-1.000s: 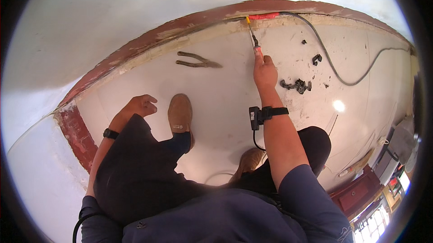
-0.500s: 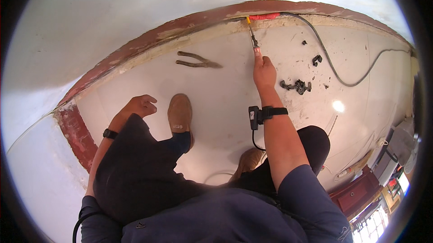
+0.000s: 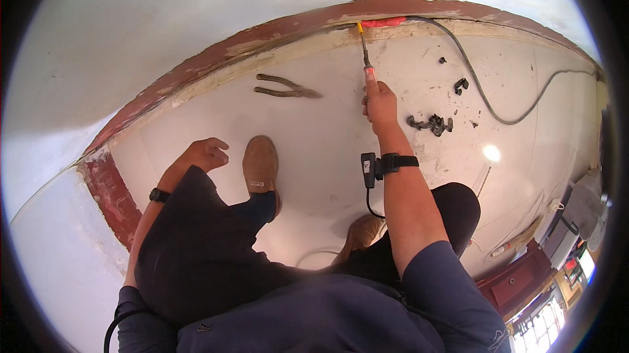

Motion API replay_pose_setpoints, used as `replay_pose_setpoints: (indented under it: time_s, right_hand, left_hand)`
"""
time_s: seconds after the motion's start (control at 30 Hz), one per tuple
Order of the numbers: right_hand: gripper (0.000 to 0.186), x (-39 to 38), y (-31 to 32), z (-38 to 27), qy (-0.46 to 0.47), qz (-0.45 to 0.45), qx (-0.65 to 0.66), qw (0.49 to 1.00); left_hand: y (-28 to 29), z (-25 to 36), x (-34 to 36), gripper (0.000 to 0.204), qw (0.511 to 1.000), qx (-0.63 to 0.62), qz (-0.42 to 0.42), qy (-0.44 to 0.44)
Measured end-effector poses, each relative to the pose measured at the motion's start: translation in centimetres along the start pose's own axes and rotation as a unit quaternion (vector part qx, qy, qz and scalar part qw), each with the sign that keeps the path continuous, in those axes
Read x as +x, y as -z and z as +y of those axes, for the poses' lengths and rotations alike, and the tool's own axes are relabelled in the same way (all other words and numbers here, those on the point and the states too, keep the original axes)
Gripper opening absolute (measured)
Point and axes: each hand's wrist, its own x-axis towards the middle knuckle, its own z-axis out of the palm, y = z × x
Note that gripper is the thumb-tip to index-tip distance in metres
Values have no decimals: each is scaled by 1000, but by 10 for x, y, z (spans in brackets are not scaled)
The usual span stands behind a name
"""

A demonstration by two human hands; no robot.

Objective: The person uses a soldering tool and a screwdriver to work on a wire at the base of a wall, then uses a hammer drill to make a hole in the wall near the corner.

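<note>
One crouching person's right hand [image 3: 380,101] grips a slim screwdriver [image 3: 364,52], its yellow-marked tip at the red baseboard [image 3: 196,71]; light and rigid, it likely handles best held by the handle; the left hand [image 3: 203,154] rests loosely curled, holding nothing, on a knee; pliers [image 3: 285,86] lie near

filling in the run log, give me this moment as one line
right hand: grips screwdriver, tip at skirting joint | left hand: empty, on knee | pliers: on floor, untouched | cable: loose by wall
</note>
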Motion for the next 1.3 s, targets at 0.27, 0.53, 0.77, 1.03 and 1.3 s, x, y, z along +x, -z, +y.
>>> replay_pose_setpoints:
  time_s: [0.27,0.53,0.77,1.03,1.3]
  right_hand:
    - [44,-1,5,0,-65,-90,134,985]
    - [34,-12,12,-19,-179,-176,385,888]
    - [39,-5,2,2,52,75,-21,996]
    - [52,5,28,-14,-218,-427,477,737]
    - [40,7,2,4,115,118,-207,964]
  left_hand:
    - [3,2,-7,36,999,32,13,15]
    - [-2,-9,1,36,1000,7,5,18]
    - [0,-15,12,38,1000,-8,-1,-19]
    - [-1,-4,-1,39,1000,-4,6,17]
    - [0,-1,5,39,999,-29,4,-13]
